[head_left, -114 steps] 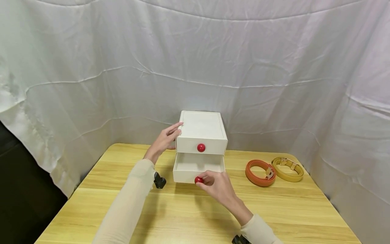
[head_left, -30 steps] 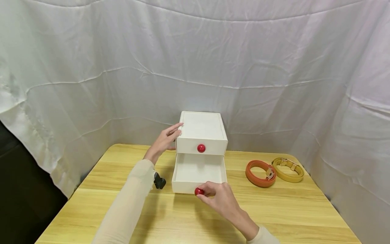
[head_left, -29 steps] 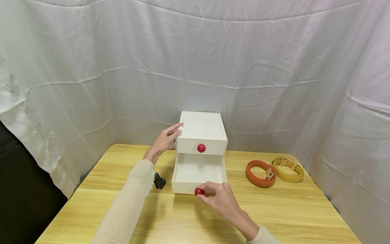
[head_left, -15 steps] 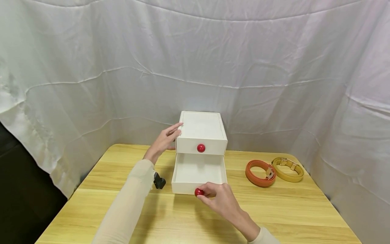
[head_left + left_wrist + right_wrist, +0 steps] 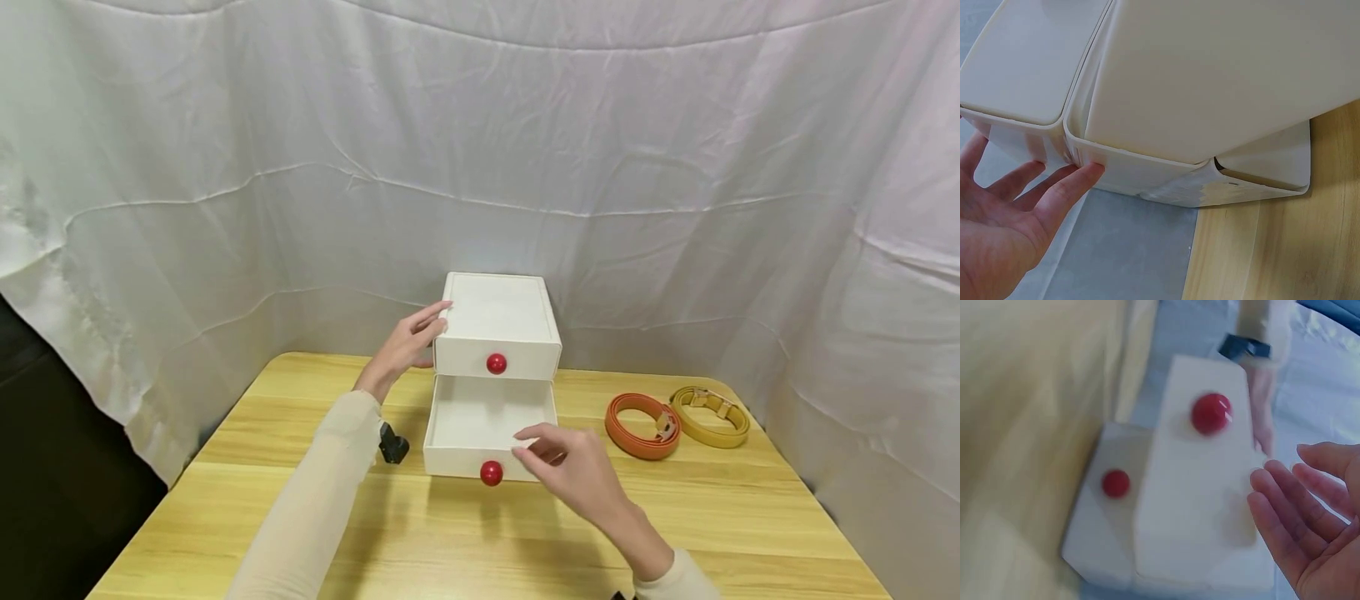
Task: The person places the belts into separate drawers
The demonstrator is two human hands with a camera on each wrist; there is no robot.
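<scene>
White drawer box point(image 5: 497, 321) at back centre of desk point(image 5: 450, 533); lower drawer point(image 5: 489, 427) pulled out, red knob point(image 5: 491, 472) free. Left hand point(image 5: 406, 342) flat against box side, fingers straight. Right hand point(image 5: 573, 469) relaxed, holding nothing, just right of knob

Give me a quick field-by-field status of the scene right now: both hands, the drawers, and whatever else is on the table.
left hand: open, fingers flat against the left side of the drawer box
right hand: open, above the front right of the lower drawer, holding nothing
lower drawer: pulled out, nothing visible inside
lower knob: red, free of the hand
upper drawer: closed, red knob
orange belt: coiled, right of the box
yellow belt: coiled, beside the orange one
table: light wood
</scene>
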